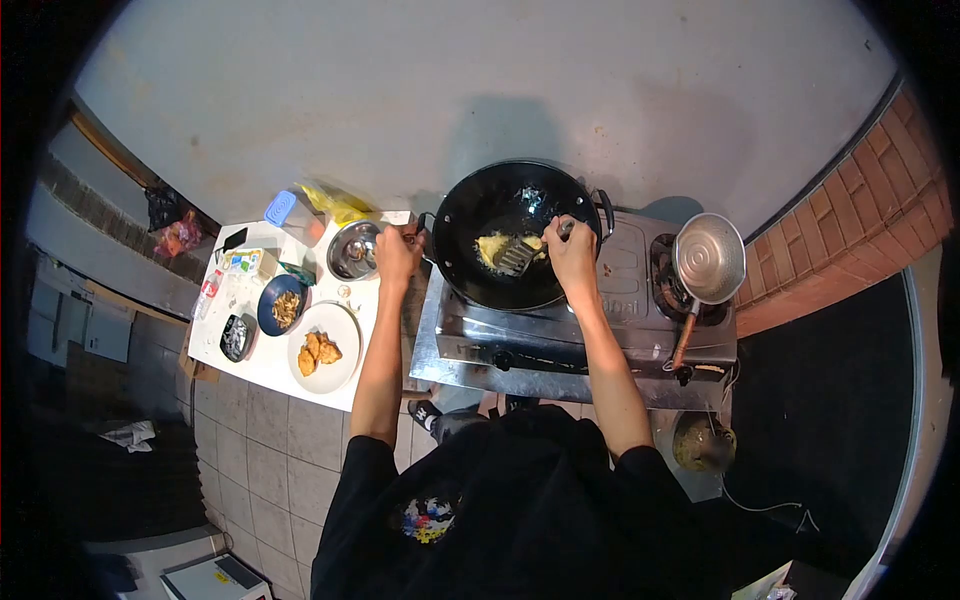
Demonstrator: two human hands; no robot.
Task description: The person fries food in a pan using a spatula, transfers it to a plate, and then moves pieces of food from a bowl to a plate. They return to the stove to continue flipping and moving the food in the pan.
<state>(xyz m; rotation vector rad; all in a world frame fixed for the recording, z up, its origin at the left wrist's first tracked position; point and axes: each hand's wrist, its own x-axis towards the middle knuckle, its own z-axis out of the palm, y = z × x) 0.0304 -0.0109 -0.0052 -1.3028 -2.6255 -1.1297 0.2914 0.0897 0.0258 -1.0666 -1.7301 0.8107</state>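
My right hand (573, 258) is closed around the handle of a slotted metal spatula (514, 258). The spatula's blade rests inside a black wok (470, 205), touching a yellow, egg-like piece of food (490, 247) in shiny oil. At the wok's left side, my left hand (398, 256) has its fingers closed at the wok's loop handle (425, 222); the fingers partly hide the grip. Close to the left hand, a stainless steel bowl (350, 250) stands on the white table. The wok sits on the left part of a metal gas stove (620, 270).
A small saucepan (709, 258) sits on the right burner, its wooden handle toward me. On the white table (250, 365) are a plate (350, 372) of fried pieces, a blue bowl (270, 320), a black container (236, 338) and a lidded plastic box (292, 212). A brick wall (850, 220) stands right.
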